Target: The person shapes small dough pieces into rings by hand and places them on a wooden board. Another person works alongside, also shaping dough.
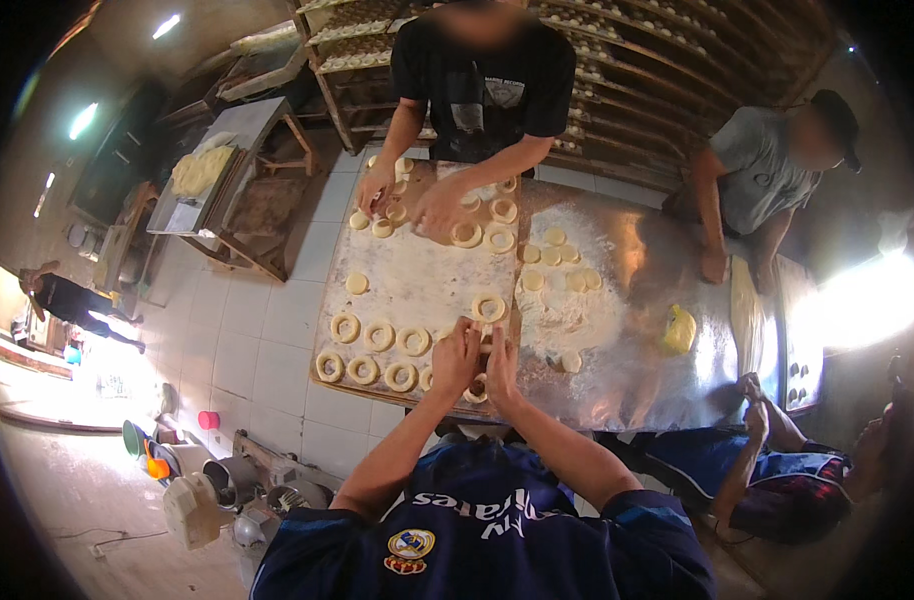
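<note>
Close together over the near right part of a floured wooden board (417,262), my left hand (454,358) and my right hand (502,376) have their fingers closed around a pale piece of dough (485,337). My fingers hide most of its shape. Just beyond my fingertips lies a dough ring (488,307). Another ring (475,388) shows between my wrists. To the left, rows of rings (379,335) line the near part of the board; my left hand partly covers the end of these rows. A small dough disc (357,284) sits apart from them.
Across the board a co-worker's hands (439,208) are among more rings and discs. A metal table (637,370) adjoins on the right, with flour, dough discs (552,255) and a yellow bag (679,330). Other people stand at its right side. Loaded racks (637,60) rise behind.
</note>
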A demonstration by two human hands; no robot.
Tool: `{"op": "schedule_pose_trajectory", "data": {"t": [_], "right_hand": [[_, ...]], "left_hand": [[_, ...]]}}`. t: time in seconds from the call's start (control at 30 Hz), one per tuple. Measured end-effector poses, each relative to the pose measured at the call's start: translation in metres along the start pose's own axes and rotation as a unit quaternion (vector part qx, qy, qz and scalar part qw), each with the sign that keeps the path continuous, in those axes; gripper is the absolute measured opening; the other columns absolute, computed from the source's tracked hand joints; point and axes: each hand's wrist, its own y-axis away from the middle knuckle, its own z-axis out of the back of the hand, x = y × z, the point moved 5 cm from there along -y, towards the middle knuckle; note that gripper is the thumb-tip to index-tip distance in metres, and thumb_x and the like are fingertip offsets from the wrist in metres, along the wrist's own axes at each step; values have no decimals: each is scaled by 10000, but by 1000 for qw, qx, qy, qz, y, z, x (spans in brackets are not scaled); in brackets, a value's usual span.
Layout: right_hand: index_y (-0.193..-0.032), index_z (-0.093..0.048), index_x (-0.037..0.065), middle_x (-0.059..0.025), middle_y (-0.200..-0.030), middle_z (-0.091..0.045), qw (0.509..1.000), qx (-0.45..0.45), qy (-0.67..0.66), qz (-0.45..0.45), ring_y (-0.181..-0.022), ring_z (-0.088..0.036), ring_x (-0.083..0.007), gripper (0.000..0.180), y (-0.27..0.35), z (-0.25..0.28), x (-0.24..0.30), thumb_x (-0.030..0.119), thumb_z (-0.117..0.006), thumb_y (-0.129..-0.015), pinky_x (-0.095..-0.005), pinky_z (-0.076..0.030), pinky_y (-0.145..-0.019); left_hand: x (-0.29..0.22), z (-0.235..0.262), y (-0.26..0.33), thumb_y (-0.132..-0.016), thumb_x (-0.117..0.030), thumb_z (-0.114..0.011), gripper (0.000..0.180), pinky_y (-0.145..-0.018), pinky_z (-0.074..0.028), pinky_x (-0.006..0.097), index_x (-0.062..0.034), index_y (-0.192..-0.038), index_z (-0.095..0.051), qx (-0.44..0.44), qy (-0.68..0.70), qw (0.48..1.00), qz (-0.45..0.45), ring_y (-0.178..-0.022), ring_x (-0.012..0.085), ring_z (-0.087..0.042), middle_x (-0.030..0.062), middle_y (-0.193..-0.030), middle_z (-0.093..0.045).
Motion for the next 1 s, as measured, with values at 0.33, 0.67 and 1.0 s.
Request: {"op": "schedule_pose_trajectory", "data": {"t": [0.33,0.67,1.0], "right_hand": [[-1143,-654,0,-80,-968,-681,956,42,166,240,-947,-671,-168,187,-35,-67,43,99,-718,-998,-335,-558,-837],[-1149,-615,31,-165,-1030,-692,923,-98,312,201,-976,-707,-320,181,-4,83,8,4,-649,-973,-425,-565,-848],[-1155,-630,11,-190,-1013,-692,791,-121,525,289,-942,-666,-439,279,-19,186,8,87,-738,-910,-526,-532,-853]], "left_hand": [[43,63,-70,-1023,-99,-677,263,-852,-592,422,-30,-1271,-727,12,-9,1000,-2,-1033,320,-742,199,-1157,-752],[54,63,-102,-917,-123,-773,205,-856,-569,471,-49,-1107,-746,60,-187,978,-76,-958,368,-707,153,-1023,-702],[-32,-1,-44,-1015,-184,-714,195,-750,-562,365,-15,-1112,-696,30,-8,998,-53,-812,254,-674,152,-1000,-705]]}}
